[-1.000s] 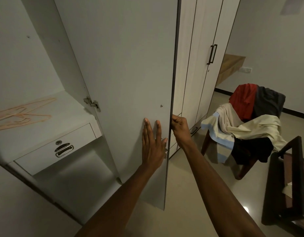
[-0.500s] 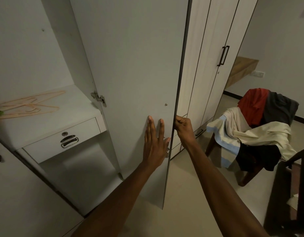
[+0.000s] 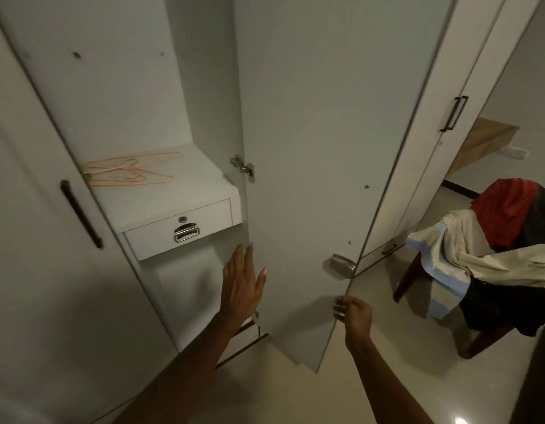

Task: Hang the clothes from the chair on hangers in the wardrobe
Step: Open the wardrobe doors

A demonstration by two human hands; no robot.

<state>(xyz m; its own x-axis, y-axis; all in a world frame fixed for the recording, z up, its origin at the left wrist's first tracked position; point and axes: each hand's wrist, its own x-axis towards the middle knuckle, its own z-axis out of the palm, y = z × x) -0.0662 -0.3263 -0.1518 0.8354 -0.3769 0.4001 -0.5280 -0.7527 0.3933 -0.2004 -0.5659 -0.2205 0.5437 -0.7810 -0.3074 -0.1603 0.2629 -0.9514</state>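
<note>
The wardrobe door point(image 3: 311, 179) is seen swung wide open. The left hand point(image 3: 242, 289) is held flat with straight fingers in front of the door's inner face, near its hinge side, and nothing is gripped by it; whether the door is touched by it cannot be told. The right hand point(image 3: 354, 316) is loosely curled right at the door's lower edge, and nothing seems to be held in it. Inside the wardrobe, a few thin orange hangers point(image 3: 133, 171) are lying flat on a white shelf point(image 3: 201, 175), just above a small drawer point(image 3: 179, 229) with a shiny metal handle. The clothes point(image 3: 491, 258) are piled on a wooden chair point(image 3: 409, 276) well off to the right: a red one, a dark one and a cream one with a blue edge. No clothes are hung up yet. A few things could go wrong from here. The door could swing back and bump an arm, since it is not held firmly. The hangers are tangled together, so more than one could be lifted at once and dropped. The clothes are heaped loosely, so some could slip to the floor when one is pulled out.
</note>
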